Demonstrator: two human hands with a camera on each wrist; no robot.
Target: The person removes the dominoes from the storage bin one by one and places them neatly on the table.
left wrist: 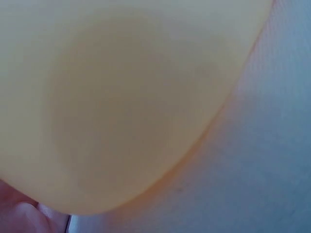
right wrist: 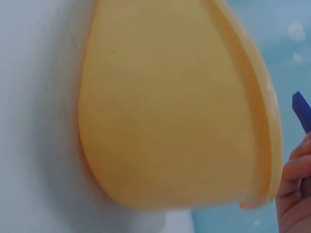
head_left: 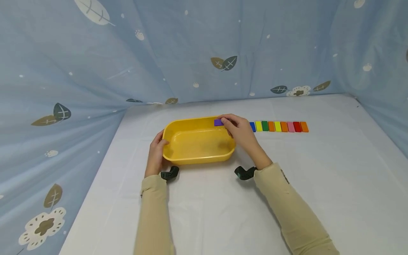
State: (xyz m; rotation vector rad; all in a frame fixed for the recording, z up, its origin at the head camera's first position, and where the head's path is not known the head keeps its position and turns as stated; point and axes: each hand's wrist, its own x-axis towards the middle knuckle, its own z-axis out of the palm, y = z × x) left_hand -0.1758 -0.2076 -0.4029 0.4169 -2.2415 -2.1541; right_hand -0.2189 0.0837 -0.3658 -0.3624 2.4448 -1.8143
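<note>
A yellow plastic basin [head_left: 199,143] stands in front of me on the white cloth. My left hand [head_left: 156,150] grips its left end, thumb over the rim and fingers outside. Between the thumb and fingers of my right hand [head_left: 240,130] is a purple tile [head_left: 218,122], held above the basin's far right corner. The right wrist view shows that tile's dark blue-purple end [right wrist: 301,110] beyond the basin's rim [right wrist: 265,107]. In the left wrist view the basin wall [left wrist: 116,111] fills most of the picture, with a bit of the left hand [left wrist: 24,216] at the lower left corner.
Right of the basin a row of coloured tiles lies side by side, from a blue tile [head_left: 253,126] to an orange tile [head_left: 304,126]. A blue patterned curtain [head_left: 191,53] hangs behind the white-covered table [head_left: 210,212]. Black devices sit at both wrists.
</note>
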